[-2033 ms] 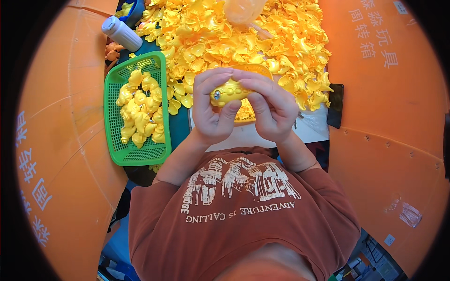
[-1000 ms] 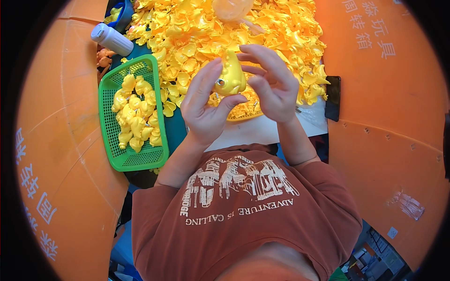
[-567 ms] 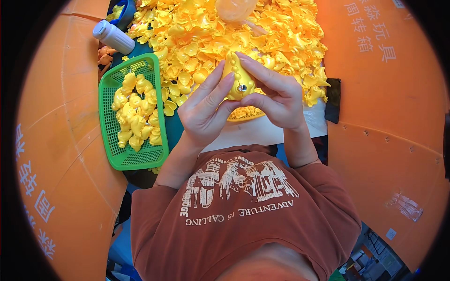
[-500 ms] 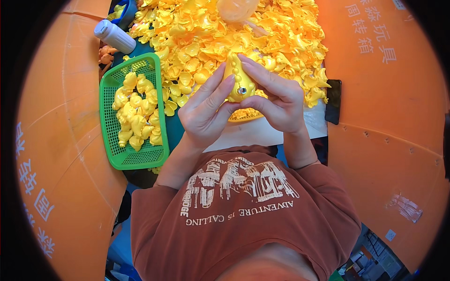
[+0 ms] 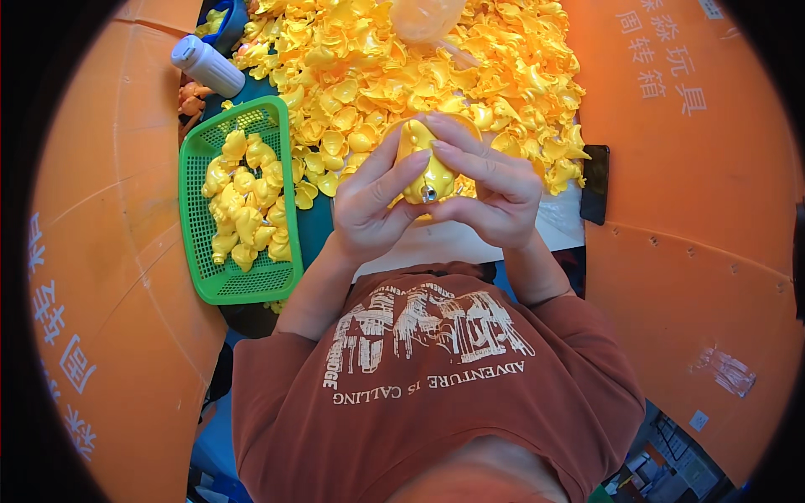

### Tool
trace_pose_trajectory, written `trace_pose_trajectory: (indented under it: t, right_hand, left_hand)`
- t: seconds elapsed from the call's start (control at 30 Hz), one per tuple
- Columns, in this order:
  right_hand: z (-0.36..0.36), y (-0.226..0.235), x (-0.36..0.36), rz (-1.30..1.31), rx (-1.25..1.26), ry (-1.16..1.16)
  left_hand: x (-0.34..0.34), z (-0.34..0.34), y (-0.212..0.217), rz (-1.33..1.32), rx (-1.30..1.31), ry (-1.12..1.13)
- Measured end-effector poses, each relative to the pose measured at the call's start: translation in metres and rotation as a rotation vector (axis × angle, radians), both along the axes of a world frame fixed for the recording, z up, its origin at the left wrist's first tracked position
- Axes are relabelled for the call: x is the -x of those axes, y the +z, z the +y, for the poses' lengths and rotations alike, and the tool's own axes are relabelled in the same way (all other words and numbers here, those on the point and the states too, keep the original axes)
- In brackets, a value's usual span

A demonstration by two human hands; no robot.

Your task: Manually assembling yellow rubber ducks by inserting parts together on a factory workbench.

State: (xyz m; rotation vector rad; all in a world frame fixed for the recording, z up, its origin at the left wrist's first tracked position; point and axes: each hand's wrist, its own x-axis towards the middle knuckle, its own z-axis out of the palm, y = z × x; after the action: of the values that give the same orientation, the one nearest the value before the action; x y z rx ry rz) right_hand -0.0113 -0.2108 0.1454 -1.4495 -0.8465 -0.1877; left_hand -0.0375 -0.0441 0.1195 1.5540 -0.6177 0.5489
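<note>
Between my two hands is a glossy yellow plastic toy figure, with a small silvery metal piece at its near end. My left hand grips it from the left, thumb and fingers closed on its side. From the right, my right hand closes on it too, its fingers lying across the upper part. The fingers hide parts of the figure. Just beyond my hands spreads a large heap of thin yellow plastic shell pieces. A yellow rim of something shows partly behind my fingers.
A green mesh basket holding several yellow toy figures stands at the left. Behind it are a white bottle and a blue container. Orange panels flank both sides. A dark flat object rests by the right panel.
Both hands have come slightly nearer to me with the yellow toy figure and tilted it. More of its smooth side now shows between my fingers.
</note>
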Motion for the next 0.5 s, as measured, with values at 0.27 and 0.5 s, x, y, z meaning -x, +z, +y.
trace_pose_trajectory:
  t: [0.27, 0.5]
  right_hand:
    - [-0.009, 0.024, -0.025, 0.05, 0.103, 0.244]
    - [-0.007, 0.03, -0.022, -0.161, 0.159, 0.178]
  left_hand:
    - [-0.006, 0.01, 0.013, -0.193, -0.342, -0.075]
    - [-0.005, 0.01, 0.022, -0.215, -0.325, -0.119]
